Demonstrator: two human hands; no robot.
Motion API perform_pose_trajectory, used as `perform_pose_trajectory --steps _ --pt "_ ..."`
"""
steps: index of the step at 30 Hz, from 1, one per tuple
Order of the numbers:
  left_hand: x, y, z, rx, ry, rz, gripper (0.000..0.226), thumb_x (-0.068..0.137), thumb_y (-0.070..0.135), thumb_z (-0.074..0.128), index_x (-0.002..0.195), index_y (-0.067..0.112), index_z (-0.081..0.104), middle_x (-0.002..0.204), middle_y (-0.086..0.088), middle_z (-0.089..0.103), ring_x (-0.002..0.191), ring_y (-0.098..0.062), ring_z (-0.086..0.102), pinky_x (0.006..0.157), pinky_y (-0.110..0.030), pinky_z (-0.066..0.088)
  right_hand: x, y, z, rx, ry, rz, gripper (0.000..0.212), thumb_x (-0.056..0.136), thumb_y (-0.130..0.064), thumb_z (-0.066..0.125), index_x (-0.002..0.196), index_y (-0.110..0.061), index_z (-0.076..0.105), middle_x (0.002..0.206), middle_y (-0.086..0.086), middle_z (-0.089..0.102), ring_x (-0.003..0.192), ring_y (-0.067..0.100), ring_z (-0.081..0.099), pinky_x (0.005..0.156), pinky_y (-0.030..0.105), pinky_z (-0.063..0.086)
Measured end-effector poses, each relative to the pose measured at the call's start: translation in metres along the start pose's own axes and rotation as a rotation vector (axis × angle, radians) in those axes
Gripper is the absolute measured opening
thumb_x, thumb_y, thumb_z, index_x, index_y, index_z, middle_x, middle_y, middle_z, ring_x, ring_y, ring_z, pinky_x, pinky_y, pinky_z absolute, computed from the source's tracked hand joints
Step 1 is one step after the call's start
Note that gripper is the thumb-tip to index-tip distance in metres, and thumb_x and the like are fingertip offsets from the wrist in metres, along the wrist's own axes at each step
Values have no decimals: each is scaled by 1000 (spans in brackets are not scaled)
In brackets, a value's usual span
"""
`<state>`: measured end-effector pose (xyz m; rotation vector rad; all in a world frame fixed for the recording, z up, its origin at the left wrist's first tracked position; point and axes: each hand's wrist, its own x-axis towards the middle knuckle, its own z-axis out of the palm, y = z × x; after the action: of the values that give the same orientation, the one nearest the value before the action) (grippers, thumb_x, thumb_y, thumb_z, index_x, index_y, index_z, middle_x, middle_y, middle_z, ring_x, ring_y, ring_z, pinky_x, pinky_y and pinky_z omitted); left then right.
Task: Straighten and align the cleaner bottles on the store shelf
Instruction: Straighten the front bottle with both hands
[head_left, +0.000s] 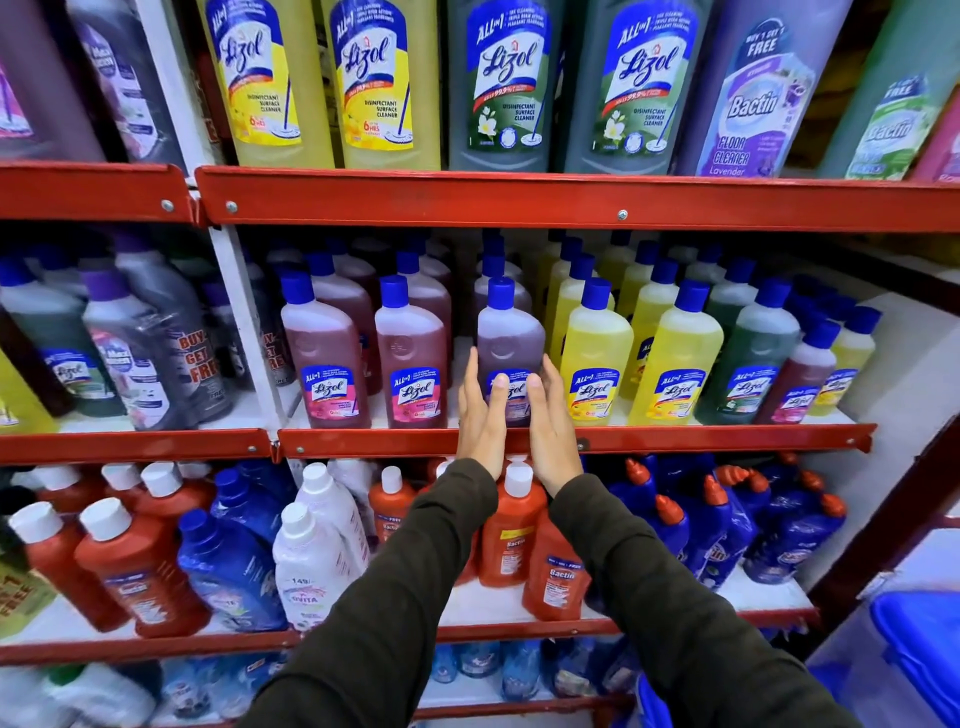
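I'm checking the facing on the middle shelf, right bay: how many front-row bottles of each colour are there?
Pink: 3
Purple, held between the left hand and the right hand: 1
Yellow: 3
Green: 1
Total: 8

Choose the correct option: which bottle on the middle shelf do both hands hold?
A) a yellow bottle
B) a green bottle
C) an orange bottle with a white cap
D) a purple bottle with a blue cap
D: the left hand and the right hand press from both sides on the purple bottle, whose cap is blue, between pink and yellow ones.
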<state>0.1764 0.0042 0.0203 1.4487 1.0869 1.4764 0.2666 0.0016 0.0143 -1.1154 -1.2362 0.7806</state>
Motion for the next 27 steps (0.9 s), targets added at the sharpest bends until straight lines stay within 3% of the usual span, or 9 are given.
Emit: perform_pose_trajectory --steps 4,8,12,17,18,20,22,24,27 --pt "-1 -4 -4 14 10 13 67 93 62 35 154 39 20 163 -1 23 147 -18 28 118 -39 30 -2 -1 2 -11 17 4 57 105 -48 38 158 -30 26 165 0 33 148 16 40 118 36 42" --pt "-5 -6 -20 126 202 151 63 93 61 31 145 28 41 150 -5 41 135 -10 37 106 -15 33 -15 5 20 -88 211 -102 59 99 -60 38 148 -29 40 151 3 40 144 17 40 120 45 38" --pt "-3 -6 -36 202 447 259 53 96 48 37 140 22 47 146 -7 41 130 10 30 107 -22 24 -29 5 35 -100 157 -220 42 100 -49 40 135 -28 48 135 1 52 128 5 50 112 27 41" --pt "4 -5 -43 123 306 84 75 89 67 28 155 33 21 165 -3 18 151 -16 16 121 -38 10 -25 -3 51 -68 -83 -71 53 107 -40 38 157 -26 28 160 -10 31 142 -9 32 109 1 24" --pt "6 -7 -46 75 254 35 77 87 72 27 155 36 18 166 -2 16 152 -16 14 124 -42 9 -22 -4 55 -48 -106 -14 55 107 -43 36 159 -30 22 164 -11 25 147 -5 27 114 5 22" --pt "12 -15 -75 -46 193 -43 78 84 83 29 152 49 16 167 3 17 152 -17 17 125 -50 16 -22 -6 81 -72 -149 41 62 104 -56 32 160 -36 16 171 -10 18 157 8 15 129 32 18" --pt "19 -23 -105 -97 150 -83 68 78 90 34 141 68 20 166 8 21 152 -18 21 123 -54 21 -26 -9 106 -98 -170 69 65 102 -61 29 161 -37 16 172 -9 18 160 13 9 131 48 14" --pt "22 -26 -111 -92 118 -85 63 77 91 35 136 74 20 165 9 24 150 -16 23 122 -53 22 -28 -11 107 -90 -158 79 67 100 -61 29 161 -34 19 171 -7 22 160 15 13 130 49 16" --pt "18 -17 -104 -33 102 -69 79 81 87 31 151 53 16 166 5 21 149 -14 24 123 -51 22 -25 -10 100 -60 -144 62 65 101 -59 31 160 -32 22 169 -6 27 158 15 21 129 48 21"
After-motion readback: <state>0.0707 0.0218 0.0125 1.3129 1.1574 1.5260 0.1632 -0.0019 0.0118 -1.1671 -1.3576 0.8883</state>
